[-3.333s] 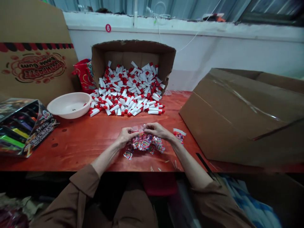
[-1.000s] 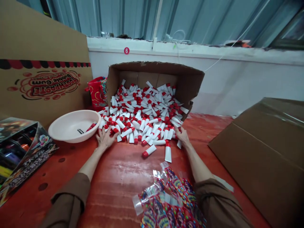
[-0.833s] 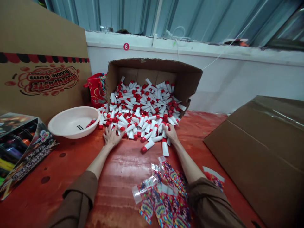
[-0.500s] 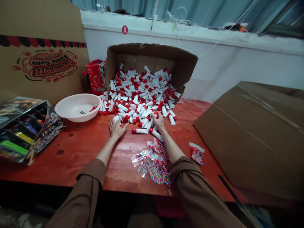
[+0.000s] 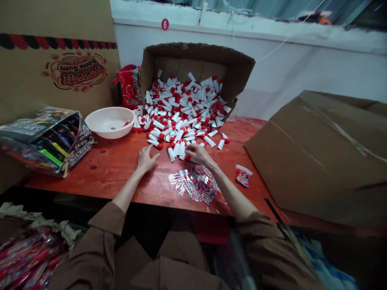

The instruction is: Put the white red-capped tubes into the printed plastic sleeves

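Tubes (image 5: 183, 147), white, smooth, red-capped, spill from the cardboard box (image 5: 240, 70) onto the red tabletop (image 5: 121, 169), long axes pointing every way, ends flattened. Left hand (image 5: 147, 159) spreads open near them; right hand (image 5: 197, 153) curls at the nearest, whether gripping I cannot tell.

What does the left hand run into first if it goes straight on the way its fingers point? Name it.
Most likely the red-capped white tube at the near edge of the pile, just ahead of the left hand; the depth between them is hard to judge.
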`<state>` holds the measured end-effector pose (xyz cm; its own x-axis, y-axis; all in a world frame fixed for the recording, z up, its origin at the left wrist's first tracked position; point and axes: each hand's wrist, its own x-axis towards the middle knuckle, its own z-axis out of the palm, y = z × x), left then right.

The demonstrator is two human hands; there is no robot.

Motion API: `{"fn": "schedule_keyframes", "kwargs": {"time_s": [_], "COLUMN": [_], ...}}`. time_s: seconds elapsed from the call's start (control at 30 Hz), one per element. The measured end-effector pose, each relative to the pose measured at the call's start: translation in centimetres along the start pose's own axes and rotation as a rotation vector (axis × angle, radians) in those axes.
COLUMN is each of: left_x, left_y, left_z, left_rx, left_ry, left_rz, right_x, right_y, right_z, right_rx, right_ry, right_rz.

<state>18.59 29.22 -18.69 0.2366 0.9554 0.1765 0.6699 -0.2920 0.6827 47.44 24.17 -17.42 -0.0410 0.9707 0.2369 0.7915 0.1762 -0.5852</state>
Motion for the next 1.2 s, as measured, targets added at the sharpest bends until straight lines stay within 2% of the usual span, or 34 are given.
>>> {"fn": "schedule_keyframes", "kwargs": {"time_s": [0.1,0.2,0.3,0.4,0.5,0.6,0.67,0.8,0.87,0.97,1.03,1.2], "left_x": [-3.1,-5.6,-7.4,-8.5,-8.8,-8.4,-8.0,-8.2,-9.2,-11.2,-12.4,-12.7], "left_y": [-0.5,-0.8,-0.6,0.6,2.8,5.1,6.2,7.0,7.0,6.6,6.4,6.5], "left_z": [-1.0,-1.3,-1.1,-0.4,1.0,1.8,1.8,0.9,0.6,0.6,0.7,0.4], "left_rx": [-0.147,-0.309,-0.456,-0.567,-0.776,-1.057,-1.18,-1.321,-1.37,-1.394,-1.408,-1.414], "left_ry": [0.072,0.142,0.193,0.189,0.057,-0.094,-0.072,0.104,0.087,-0.051,-0.093,0.003], "left_rz": [0.005,-0.02,-0.058,-0.082,-0.14,-0.198,-0.224,-0.274,-0.277,-0.314,-0.355,-0.381], "right_x": [-3.6,-5.3,-4.8,-3.8,-3.1,-3.0,-3.5,-6.0,-7.6,-9.6,-10.5,-10.2], "right_y": [-3.3,-5.9,-7.5,-8.7,-10.1,-11.9,-12.8,-13.4,-13.3,-13.2,-13.3,-15.1], "right_z": [1.4,2.7,2.6,1.8,1.2,1.2,1.3,2.3,3.3,4.9,5.7,6.0], "right_rx": [0.031,-0.021,0.06,0.311,0.554,0.678,0.716,0.815,0.872,0.878,0.815,0.594], "right_ry": [-0.243,-0.338,-0.295,-0.204,-0.166,-0.139,-0.062,0.076,0.118,0.154,0.16,0.201], "right_rz": [-0.12,-0.235,-0.2,-0.081,-0.036,-0.014,0.025,0.136,0.17,0.172,0.161,0.093]}}
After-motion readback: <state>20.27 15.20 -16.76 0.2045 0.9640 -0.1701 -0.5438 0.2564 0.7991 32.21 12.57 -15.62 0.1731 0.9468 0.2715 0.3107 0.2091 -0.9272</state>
